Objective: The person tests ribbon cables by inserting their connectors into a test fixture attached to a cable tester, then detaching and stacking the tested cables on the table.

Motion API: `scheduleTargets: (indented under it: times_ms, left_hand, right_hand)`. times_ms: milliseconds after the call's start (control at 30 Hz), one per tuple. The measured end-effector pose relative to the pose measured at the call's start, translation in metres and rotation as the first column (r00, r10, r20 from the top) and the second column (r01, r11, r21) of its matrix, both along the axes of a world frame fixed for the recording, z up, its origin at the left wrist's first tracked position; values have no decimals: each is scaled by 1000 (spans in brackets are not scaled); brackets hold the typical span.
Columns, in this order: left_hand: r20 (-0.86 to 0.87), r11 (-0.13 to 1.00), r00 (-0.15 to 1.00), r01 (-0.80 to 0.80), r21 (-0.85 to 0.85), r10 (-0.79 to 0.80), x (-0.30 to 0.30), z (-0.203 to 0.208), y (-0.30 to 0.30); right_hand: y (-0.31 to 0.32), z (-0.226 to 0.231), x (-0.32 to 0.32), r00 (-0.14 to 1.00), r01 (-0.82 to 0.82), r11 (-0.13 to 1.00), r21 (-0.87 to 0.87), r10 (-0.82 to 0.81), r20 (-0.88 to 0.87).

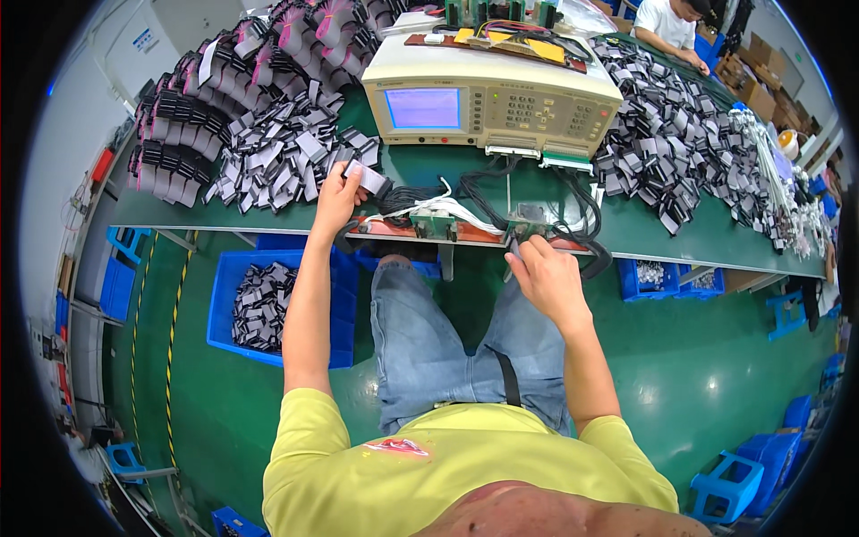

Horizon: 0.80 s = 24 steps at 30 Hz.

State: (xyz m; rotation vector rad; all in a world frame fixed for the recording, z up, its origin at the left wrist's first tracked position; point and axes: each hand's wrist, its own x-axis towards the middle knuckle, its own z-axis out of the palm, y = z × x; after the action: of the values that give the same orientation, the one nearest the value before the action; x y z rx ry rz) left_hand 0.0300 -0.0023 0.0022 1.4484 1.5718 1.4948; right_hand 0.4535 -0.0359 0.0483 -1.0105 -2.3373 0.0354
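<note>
My left hand (336, 199) is closed on a short grey ribbon cable (369, 177) with black connectors, held just above the table's front edge. Beside it stands a green circuit-board test fixture (433, 224), with black and white wires around it. My right hand (544, 276) is at a second test fixture (526, 220) further right, its fingers bent together at the front of it. A small greyish piece shows at those fingertips, but what it is cannot be made out. Behind the fixtures, a beige bench tester (492, 94) with a lit screen stands on the green table.
Loose ribbon cables (286, 148) lie heaped left of the tester, with bundled ones (183, 134) behind. Another cable heap (662, 152) covers the right side. A blue bin (335, 309) of cables sits below at the left. Another person (667, 27) works at the far right.
</note>
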Motion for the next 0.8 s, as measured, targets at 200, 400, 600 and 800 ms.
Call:
scheduleTargets:
  times_ms: [200, 400, 600, 800]
  left_hand:
    - [-59, 999, 997, -41, -4, 41, -6, -11, 13]
    - [-112, 1000, 993, -26, 5, 26, -10, -7, -3]
    - [-87, 1000, 996, -13, -29, 10, 4, 9, -3]
    - [-74, 1000, 997, 19, -16, -20, 3, 4, 7]
  right_hand:
    - [7, -17, 1, 984, -3, 995, 95, 20, -180]
    - [-62, -6, 5, 945, -284, 923, 258, 316, -88]
    - [-5, 27, 90, 956, 145, 984, 106, -112, -272]
    - [179, 73, 180, 873, 463, 829, 314, -366, -321]
